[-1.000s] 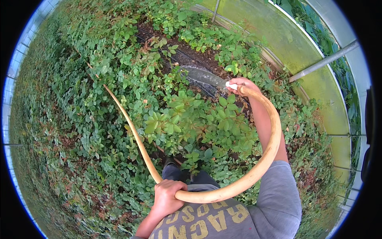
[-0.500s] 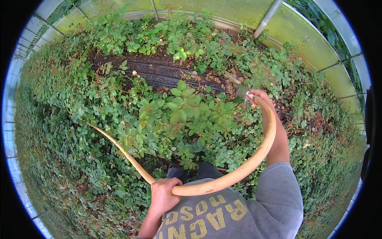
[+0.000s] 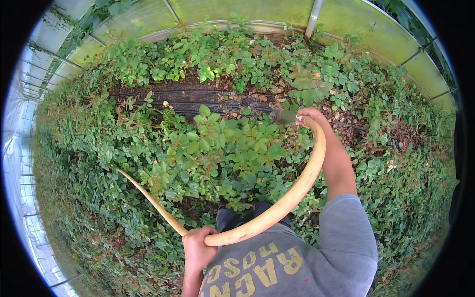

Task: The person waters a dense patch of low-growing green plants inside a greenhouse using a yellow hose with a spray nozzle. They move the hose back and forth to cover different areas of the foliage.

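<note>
My left hand [image 3: 199,245] is closed around a thick pale-yellow hose [image 3: 292,195] at waist level, with the hose trailing up-left into the leaves. The hose curves up to my right hand [image 3: 309,116], whose fingers are closed on its end at a small white fitting [image 3: 299,118]. A faint spray of water [image 3: 284,116] comes from that end toward the bed. Beyond it, black drip lines [image 3: 193,104] lie on dark soil with dry leaves, and leafy plants [image 3: 217,143] stand between my hands and those lines.
Dense low plants [image 3: 99,198] surround my legs and feet [image 3: 227,218]. A curved, green-stained greenhouse wall [image 3: 247,12] with metal posts [image 3: 312,20] runs behind the bed, and pale framed sheeting [image 3: 20,158] is at the far left.
The view has swung round to face the wall more squarely. My right hand's spray, a broad white stream earlier, now looks faint. My left hand keeps its hold on the hose.
</note>
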Motion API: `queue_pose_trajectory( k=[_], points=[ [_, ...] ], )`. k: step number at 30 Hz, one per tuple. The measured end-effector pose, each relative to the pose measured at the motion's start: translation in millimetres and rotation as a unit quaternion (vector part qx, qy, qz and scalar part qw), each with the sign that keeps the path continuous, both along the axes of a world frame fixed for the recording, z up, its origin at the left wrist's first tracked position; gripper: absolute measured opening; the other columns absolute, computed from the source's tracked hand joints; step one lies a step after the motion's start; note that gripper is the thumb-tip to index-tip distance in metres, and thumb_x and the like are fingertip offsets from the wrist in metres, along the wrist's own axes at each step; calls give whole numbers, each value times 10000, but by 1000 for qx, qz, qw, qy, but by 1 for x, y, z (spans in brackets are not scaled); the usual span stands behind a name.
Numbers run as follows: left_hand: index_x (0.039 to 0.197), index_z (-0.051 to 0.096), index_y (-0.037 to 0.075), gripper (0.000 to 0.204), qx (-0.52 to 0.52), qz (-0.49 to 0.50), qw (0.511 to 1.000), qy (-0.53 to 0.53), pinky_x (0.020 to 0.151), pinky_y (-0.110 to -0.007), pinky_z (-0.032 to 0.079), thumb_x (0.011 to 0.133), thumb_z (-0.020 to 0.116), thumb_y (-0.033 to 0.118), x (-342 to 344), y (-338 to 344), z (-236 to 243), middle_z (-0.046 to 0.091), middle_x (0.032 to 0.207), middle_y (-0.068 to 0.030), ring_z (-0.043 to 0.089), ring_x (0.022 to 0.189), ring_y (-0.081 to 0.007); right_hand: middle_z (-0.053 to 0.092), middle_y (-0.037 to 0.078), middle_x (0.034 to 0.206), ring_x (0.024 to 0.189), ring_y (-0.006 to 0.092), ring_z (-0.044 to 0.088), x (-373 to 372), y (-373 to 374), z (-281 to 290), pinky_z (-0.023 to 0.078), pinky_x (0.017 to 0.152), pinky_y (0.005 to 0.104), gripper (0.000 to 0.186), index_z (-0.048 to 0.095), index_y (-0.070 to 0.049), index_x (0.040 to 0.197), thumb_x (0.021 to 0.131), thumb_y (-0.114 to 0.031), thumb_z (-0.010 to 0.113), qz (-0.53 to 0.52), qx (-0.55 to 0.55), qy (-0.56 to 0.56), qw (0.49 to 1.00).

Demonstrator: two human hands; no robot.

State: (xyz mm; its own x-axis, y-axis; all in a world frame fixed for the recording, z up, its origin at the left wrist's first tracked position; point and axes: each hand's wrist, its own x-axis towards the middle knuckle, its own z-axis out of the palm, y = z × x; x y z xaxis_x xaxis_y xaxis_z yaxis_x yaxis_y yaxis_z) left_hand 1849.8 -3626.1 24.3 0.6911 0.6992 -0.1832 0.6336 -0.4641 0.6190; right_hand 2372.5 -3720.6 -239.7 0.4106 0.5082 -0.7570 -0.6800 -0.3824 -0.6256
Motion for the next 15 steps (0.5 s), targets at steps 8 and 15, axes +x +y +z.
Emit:
queue_pose_trajectory(
  k=[8, 15],
  points=[
    [686, 631, 46, 114, 16, -51, 999, -2, 571, -349, 468, 596, 664, -16, 10, -21, 4, 635, 637, -105, 626, 604, -284, 590, 154, 897, 776, 292, 666, 3, -21, 1, 585, 622, 349, 185, 576, 8, 906, 799, -111, 669, -24, 109, 3, 994],
    [701, 636, 49, 116, -8, -35, 999, -5, 585, -357, 471, 606, 665, -10, -14, -20, 4, 638, 647, -106, 629, 623, -296, 584, 148, 910, 806, 275, 651, -18, -30, 32, 595, 617, 358, 182, 580, 7, 925, 811, -101, 673, -53, 37, -45, 997]
  ],
)
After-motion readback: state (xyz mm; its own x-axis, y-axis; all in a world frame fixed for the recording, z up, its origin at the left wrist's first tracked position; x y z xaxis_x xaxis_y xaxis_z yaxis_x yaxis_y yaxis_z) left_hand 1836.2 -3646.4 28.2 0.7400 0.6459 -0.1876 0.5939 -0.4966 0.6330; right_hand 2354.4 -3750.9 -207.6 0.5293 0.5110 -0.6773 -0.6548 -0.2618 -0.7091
